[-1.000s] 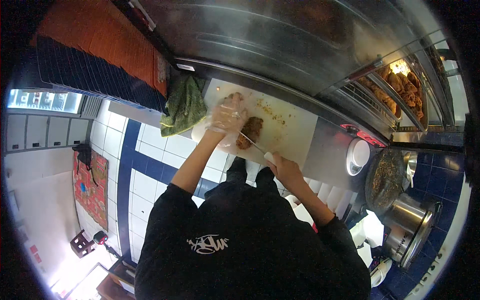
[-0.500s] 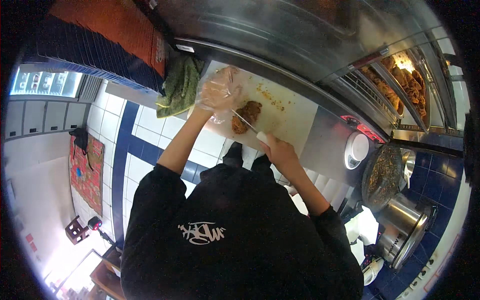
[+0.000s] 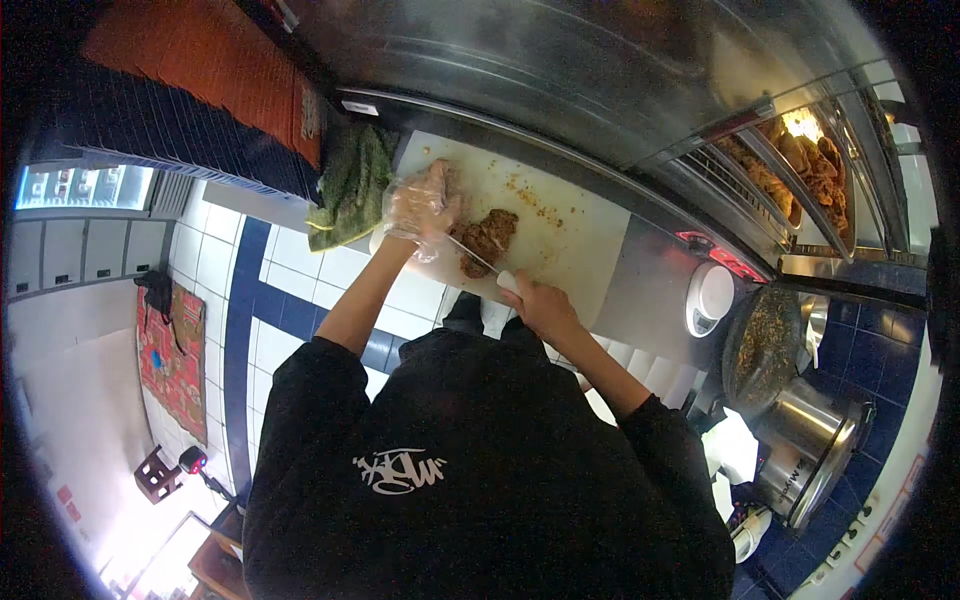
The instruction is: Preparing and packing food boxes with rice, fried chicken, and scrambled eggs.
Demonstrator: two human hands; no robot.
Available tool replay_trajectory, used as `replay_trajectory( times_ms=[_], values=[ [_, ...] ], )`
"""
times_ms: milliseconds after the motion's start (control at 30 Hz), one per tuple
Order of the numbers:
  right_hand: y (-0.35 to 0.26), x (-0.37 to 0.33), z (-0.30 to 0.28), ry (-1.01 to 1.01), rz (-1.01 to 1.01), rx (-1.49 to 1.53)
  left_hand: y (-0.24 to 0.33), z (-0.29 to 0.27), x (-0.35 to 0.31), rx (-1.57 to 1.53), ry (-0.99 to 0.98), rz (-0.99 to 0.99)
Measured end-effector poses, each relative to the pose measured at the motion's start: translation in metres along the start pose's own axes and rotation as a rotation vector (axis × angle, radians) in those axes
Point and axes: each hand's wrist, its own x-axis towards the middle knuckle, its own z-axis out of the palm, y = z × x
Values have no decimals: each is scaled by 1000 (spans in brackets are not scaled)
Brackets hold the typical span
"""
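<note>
Person at counter, upper centre of frame. White cutting board [image 3: 560,225] sits against the steel cabinet front. Fried meat piece [image 3: 487,240] lies on the board's left half, centre-left of frame, crumbs scattered to its upper right.

Left hand [image 3: 420,208], in a clear plastic glove, rests on the board just left of the meat; fingers look loosely curled and bunched, fingertips at the meat's left edge. Contact likely, but the glove glare hides it, so cannot tell for sure.

Right hand [image 3: 535,303] is below and right of the meat, fingers wrapped tight round the white handle of 1 knife [image 3: 480,262]. Blade runs up-left across the lower edge of the meat toward the gloved hand.

Green cloth [image 3: 350,185] is bunched just left of the board. Round white lidded container [image 3: 712,295] on the steel counter, right of the board.
</note>
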Motion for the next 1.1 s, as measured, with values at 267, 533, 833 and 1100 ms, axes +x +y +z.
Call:
replay_trajectory(
  times_ms=[267, 533, 833, 1100],
  values=[
    [7, -14, -54, 91, 53, -34, 43, -52, 31, -294, 86, 295],
    [43, 16, -31, 8, 83, -95, 36, 10, 48, 31, -94, 259],
    [23, 36, -46, 3, 96, -49, 18, -12, 72, -129, 64, 300],
    [41, 21, -64, 4, 163, -133, 45, -11, 79, -128, -100, 472]
  ],
)
